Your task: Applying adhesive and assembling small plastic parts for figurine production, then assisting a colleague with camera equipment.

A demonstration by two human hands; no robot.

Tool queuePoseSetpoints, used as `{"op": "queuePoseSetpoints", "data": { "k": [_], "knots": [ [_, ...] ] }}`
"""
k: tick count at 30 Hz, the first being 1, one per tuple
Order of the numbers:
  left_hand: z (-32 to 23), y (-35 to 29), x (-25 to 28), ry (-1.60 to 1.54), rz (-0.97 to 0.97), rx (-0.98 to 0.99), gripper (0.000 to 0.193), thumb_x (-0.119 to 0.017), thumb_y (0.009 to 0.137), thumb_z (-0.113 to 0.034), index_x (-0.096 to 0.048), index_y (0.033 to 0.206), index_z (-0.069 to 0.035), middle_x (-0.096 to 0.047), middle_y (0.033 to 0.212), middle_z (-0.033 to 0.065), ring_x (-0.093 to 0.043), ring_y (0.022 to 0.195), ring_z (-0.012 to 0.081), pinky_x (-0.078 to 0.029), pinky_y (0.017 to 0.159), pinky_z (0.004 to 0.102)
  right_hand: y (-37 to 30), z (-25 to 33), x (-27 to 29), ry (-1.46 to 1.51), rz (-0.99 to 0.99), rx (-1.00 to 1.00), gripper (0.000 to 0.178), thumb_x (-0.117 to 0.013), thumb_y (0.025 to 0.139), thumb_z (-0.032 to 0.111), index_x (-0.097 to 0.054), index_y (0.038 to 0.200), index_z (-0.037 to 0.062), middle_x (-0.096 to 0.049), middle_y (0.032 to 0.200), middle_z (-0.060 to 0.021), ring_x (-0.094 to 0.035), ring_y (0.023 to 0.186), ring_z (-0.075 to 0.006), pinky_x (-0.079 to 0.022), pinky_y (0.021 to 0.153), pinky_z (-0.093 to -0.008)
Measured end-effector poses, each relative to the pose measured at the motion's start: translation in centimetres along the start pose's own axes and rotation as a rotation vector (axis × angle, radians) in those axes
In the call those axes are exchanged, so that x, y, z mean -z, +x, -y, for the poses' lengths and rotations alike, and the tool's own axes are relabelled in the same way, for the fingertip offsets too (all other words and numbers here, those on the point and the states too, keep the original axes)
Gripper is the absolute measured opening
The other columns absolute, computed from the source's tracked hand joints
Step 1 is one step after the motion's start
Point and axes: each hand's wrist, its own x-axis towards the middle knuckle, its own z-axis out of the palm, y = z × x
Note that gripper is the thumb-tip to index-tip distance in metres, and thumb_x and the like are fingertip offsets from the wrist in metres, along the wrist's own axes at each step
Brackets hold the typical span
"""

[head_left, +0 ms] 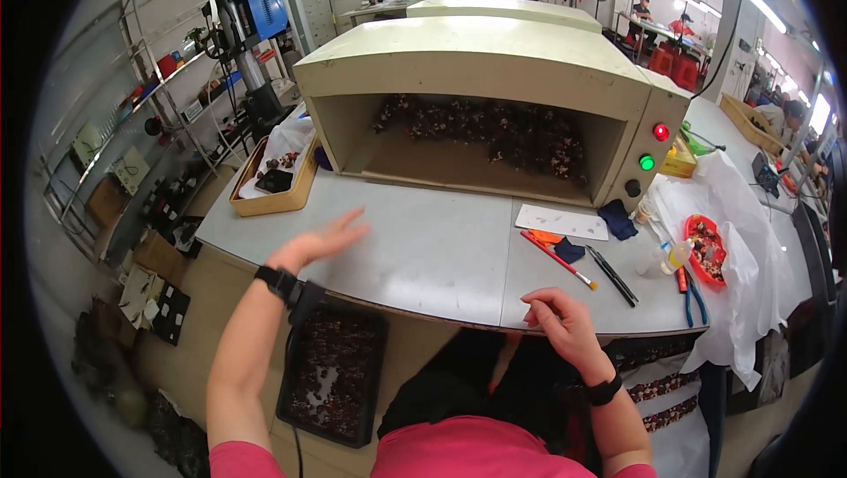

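My left hand (328, 238) is stretched out over the left part of the grey tabletop (423, 253), fingers extended and holding nothing. My right hand (565, 323) is at the table's front edge with its fingers curled in; whatever may be inside them is hidden. In front of me stands a cream box-shaped machine (476, 59) with an open front. Dark clusters with pale and reddish specks (485, 129) fill the back of its opening. Nearest my right hand lie a red brush (560, 260) and black pen-like tools (612, 276).
A tan box (309, 185) with dark pieces sits at the left. On the right are a white card (562, 221), a red tray (708, 253) of mixed bits, blue-handled pliers (695, 301) and white sheeting (750, 248). A black tray (371, 390) of dark bits stands below the table edge.
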Motion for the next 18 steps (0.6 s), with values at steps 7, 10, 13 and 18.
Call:
{"op": "queuePoseSetpoints", "data": {
  "k": [7,10,13,18],
  "knots": [
    [-5.2,9.4,4.3,-0.849,-0.136,-0.161,0.08,-0.045,0.095,-0.057,-0.023,0.149,-0.003,-0.024,0.153,0.0221,-0.022,0.143,0.0323,-0.02,0.116,0.042,0.6,-0.1,-0.4,-0.034,0.038,-0.073,0.015,-0.055,0.094,0.005,-0.064,0.104,-0.0003,-0.067,0.083,-0.0073,-0.065,0.073,-0.0121,-0.052,0.068,-0.0242],
    [-4.5,15.3,3.9,-0.853,-0.176,-0.023,0.077,-0.049,0.095,-0.052,-0.025,0.148,-0.001,-0.025,0.153,0.0213,-0.021,0.143,0.0302,-0.018,0.116,0.0445,-0.1,-0.6,0.4,-0.145,-0.062,-0.091,0.013,-0.057,0.092,0.004,-0.066,0.101,-0.0001,-0.067,0.081,-0.0098,-0.066,0.069,-0.0145,-0.052,0.065,-0.0248],
    [-3.3,20.4,4.7,-0.794,-0.24,0.061,0.074,-0.051,0.095,-0.048,-0.025,0.149,-0.003,-0.025,0.154,0.0164,-0.021,0.144,0.026,-0.018,0.115,0.0437,0.1,-1.1,0.3,-0.374,-0.083,-0.016,0.013,-0.058,0.09,0.003,-0.067,0.099,0.0004,-0.067,0.078,-0.0112,-0.067,0.065,-0.0165,-0.051,0.061,-0.0256],
    [0.1,28.5,5.8,-0.479,-0.635,0.025,0.053,-0.051,0.097,-0.036,-0.04,0.145,-0.018,-0.043,0.145,0.0084,-0.037,0.135,0.0243,-0.028,0.11,0.041,-0.1,-2.1,0.4,-0.268,-0.231,-0.175,0.009,-0.062,0.085,0.002,-0.067,0.093,0.0002,-0.066,0.073,-0.0092,-0.064,0.06,-0.0138,-0.049,0.055,-0.0253]
  ]
}}
